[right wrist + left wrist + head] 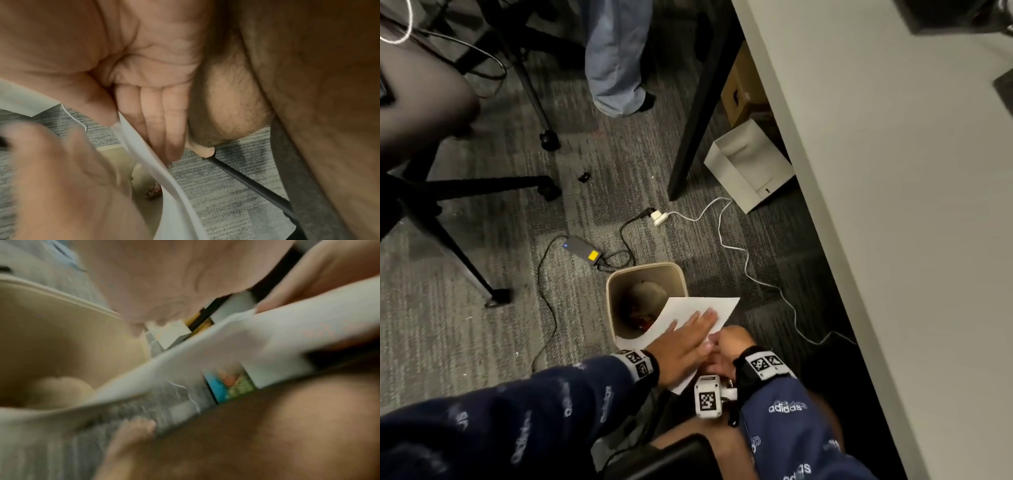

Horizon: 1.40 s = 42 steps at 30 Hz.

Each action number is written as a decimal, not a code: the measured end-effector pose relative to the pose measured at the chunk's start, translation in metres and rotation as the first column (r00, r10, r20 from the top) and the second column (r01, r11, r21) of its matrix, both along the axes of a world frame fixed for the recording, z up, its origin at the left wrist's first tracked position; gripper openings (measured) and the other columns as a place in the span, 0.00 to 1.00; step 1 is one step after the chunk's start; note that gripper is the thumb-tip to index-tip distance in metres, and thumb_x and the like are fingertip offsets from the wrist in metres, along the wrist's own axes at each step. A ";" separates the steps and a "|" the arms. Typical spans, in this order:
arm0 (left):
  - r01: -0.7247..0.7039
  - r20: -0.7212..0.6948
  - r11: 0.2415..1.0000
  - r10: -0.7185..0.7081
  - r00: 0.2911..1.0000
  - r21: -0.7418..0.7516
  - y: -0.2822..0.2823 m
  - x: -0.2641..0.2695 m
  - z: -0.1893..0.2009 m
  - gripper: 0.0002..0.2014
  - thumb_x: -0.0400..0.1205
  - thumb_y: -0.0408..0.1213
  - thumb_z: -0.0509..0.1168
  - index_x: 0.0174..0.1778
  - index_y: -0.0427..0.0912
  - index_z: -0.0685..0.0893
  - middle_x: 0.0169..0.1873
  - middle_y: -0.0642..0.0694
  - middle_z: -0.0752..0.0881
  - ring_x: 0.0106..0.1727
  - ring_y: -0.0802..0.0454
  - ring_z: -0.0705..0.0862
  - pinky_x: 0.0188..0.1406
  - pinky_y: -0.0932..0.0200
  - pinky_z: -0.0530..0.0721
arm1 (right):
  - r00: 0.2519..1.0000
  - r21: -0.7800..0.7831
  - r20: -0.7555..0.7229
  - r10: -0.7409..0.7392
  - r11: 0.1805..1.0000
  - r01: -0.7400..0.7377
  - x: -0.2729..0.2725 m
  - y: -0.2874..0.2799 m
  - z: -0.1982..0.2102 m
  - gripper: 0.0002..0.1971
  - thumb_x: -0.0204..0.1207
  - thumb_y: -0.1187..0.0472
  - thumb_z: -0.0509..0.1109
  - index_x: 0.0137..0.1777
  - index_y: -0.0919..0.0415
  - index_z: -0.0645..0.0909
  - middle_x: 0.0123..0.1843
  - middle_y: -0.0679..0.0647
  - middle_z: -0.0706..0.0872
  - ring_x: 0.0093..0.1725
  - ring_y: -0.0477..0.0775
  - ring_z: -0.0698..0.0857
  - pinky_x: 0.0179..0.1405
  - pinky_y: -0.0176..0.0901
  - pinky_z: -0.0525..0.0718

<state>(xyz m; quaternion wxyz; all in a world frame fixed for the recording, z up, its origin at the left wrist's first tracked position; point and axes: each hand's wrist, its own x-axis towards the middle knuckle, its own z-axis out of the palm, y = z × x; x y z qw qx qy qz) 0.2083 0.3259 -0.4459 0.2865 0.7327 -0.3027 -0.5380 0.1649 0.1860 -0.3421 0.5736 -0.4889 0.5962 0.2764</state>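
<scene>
Grip status: white sheet (690, 308) edge-pinched by right grip (727, 344); left grip (683, 347) laid flat on top, fingers straight. Sheet is held over the bin (616, 291), lower centre of frame. Probably being folded or crumpled (wrist views blurred). Next: compaction, then release into the bin.

A sheet of paper (710, 306) overhangs the near rim of the waste bin (645, 265); power adapter (580, 247) just behind the bin, open box (748, 164) farther behind, to its right.

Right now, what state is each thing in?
bin: upright, open, trash inside
paper: held partly over the bin
left hand: flat on the paper, fingers straight
right hand: pinches the paper's edge
white box: open, on the floor
power adapter: blue light on
</scene>
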 end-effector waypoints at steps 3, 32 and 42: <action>-0.107 0.027 0.949 0.104 0.994 0.297 -0.003 0.014 0.002 0.33 0.93 0.60 0.43 0.93 0.49 0.49 0.92 0.46 0.51 0.92 0.43 0.50 0.87 0.43 0.49 | 1.000 -0.019 -0.020 0.022 1.000 -0.022 -0.001 0.003 0.012 0.14 0.86 0.72 0.53 0.43 0.63 0.78 0.17 0.53 0.82 0.14 0.51 0.81 0.31 0.51 0.82; -0.163 0.151 0.833 0.097 0.984 0.529 0.026 0.075 -0.095 0.20 0.84 0.40 0.68 0.71 0.38 0.85 0.71 0.38 0.85 0.71 0.35 0.83 0.71 0.47 0.80 | 0.994 -0.102 -0.110 -0.022 0.995 0.011 -0.006 -0.009 -0.012 0.08 0.81 0.72 0.58 0.53 0.67 0.79 0.49 0.71 0.86 0.46 0.67 0.87 0.56 0.76 0.87; -0.292 0.193 0.824 0.225 0.955 0.485 0.046 0.105 -0.053 0.06 0.80 0.31 0.71 0.51 0.36 0.88 0.50 0.37 0.86 0.61 0.35 0.87 0.46 0.56 0.80 | 0.984 -0.103 -0.052 -0.171 0.981 0.165 -0.001 -0.013 0.005 0.12 0.84 0.76 0.54 0.51 0.67 0.79 0.42 0.66 0.87 0.38 0.64 0.87 0.27 0.57 0.89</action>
